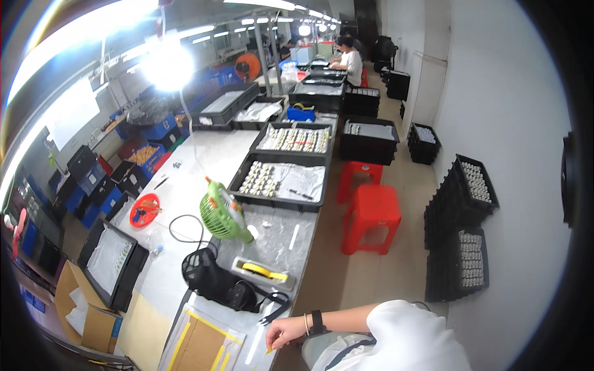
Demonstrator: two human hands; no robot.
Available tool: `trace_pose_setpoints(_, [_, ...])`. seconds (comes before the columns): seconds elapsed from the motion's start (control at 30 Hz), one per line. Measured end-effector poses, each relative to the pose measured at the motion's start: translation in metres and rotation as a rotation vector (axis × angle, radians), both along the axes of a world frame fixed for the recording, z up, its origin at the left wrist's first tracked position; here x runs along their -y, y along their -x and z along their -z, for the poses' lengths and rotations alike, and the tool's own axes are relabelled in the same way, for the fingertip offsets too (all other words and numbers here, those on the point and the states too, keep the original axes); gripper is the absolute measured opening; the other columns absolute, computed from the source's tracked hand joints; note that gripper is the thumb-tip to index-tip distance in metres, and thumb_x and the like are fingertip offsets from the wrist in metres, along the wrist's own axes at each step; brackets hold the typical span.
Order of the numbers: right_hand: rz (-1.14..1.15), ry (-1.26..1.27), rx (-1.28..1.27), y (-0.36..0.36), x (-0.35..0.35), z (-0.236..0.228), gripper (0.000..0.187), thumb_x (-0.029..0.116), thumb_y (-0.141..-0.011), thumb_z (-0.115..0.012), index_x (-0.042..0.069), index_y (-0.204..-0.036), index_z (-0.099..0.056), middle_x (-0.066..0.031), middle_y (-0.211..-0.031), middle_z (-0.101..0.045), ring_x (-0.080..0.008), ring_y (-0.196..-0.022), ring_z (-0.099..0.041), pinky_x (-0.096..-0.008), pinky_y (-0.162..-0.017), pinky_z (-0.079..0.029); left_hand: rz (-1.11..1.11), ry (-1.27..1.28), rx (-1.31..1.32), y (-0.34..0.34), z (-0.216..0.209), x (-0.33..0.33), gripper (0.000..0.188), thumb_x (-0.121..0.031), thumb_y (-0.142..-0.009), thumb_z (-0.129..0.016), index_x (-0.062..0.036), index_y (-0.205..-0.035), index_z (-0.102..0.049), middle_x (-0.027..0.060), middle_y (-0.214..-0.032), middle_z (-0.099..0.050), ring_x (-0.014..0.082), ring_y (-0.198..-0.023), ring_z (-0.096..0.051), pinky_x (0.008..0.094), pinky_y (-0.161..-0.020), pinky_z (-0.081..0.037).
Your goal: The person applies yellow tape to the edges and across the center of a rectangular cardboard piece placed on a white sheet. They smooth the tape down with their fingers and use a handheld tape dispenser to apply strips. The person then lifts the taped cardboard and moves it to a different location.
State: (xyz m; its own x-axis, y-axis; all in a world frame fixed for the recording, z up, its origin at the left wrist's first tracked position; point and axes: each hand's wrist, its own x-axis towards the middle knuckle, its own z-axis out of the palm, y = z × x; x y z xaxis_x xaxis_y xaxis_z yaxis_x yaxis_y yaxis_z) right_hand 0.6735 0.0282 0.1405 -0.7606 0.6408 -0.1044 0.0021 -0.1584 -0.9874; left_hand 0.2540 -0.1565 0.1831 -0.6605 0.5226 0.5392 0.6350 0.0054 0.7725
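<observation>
My right hand reaches in from the lower right, with a dark watch and a light band on the wrist. Its fingers are pinched on a small bit of yellow tape at the table's edge. Just left of it lies a brown cardboard panel bordered with yellow tape strips, on a pale sheet. A tape dispenser with a yellow roll sits farther up the table. Between dispenser and panel rests a black fabric item with a strap. My left hand is out of view.
A green handheld fan stands on the table, before black trays of small white parts. At left are a red bowl, a tilted black tray and a cardboard box. Red stools and stacked crates line the aisle; a person works farther off.
</observation>
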Motion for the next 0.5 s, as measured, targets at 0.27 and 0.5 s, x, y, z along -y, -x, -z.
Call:
trace_pose_setpoints(0.27, [0.05,-0.073,0.035,0.097,-0.059,0.03,0.01,0.012,-0.082,-0.064,0.003,-0.084,-0.06,-0.0014,-0.075,-0.058,-0.0089,-0.065,-0.055,-0.024,-0.055,-0.047,0.094,-0.109,-0.359,0.044,-0.037,-0.058,0.024,-0.016,-0.086,-0.053,-0.0006,-0.105,-0.053,0.0179,-0.103,-0.053,0.0326,-0.092,-0.052,0.0428,-0.08,-0.043])
trace_pose_setpoints(0.5, [0.15,-0.108,0.174,0.156,-0.119,0.034,0.018,0.021,-0.088,-0.06,0.006,-0.097,-0.063,-0.0017,-0.087,-0.064,-0.0081,-0.079,-0.056,-0.0256,-0.071,-0.046,0.265,-0.19,0.748,0.112,0.001,-0.101,0.037,-0.013,-0.087,-0.059,0.0026,-0.119,-0.049,0.0174,-0.103,-0.055,0.0251,-0.089,-0.054,0.0357,-0.076,-0.045])
